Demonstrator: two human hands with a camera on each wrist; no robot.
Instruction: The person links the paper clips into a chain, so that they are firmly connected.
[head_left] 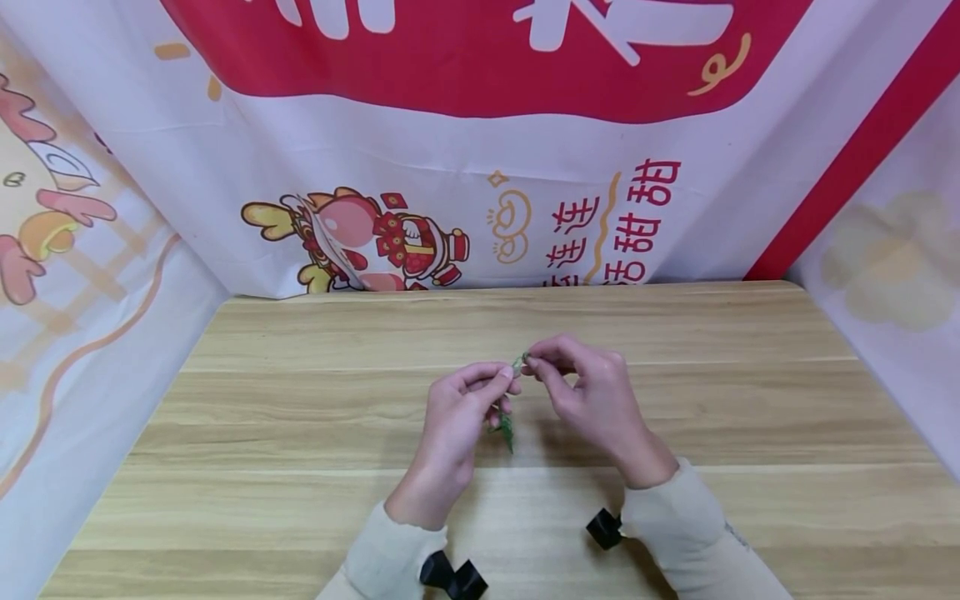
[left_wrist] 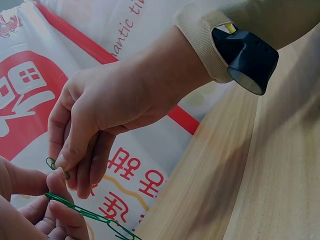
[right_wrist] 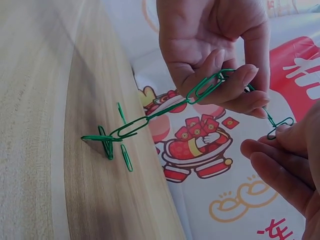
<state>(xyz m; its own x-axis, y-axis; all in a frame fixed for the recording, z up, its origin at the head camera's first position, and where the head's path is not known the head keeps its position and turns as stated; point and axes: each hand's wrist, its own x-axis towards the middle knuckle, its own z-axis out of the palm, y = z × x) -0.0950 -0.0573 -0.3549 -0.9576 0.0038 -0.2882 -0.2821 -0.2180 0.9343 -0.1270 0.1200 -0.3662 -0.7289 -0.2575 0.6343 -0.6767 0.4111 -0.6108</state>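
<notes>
A chain of linked green paper clips (right_wrist: 167, 107) hangs from my left hand (head_left: 456, 408), whose thumb and fingers pinch it near its upper end. In the right wrist view the chain runs over the left fingers, and its lower clips (right_wrist: 106, 144) bunch at or just above the tabletop; whether they touch it I cannot tell. My right hand (head_left: 596, 396) pinches a green paper clip (right_wrist: 281, 128) between thumb and forefinger. That clip meets the end of another clip coming out of the left hand. Fingertips hide part of the join.
Beneath both hands lies a wood-grain table (head_left: 262, 433). A printed white and red cloth (head_left: 450, 142) stands behind it, with cloth walls at both sides. Black wrist mounts (head_left: 453, 575) sit on the beige sleeves (head_left: 675, 508).
</notes>
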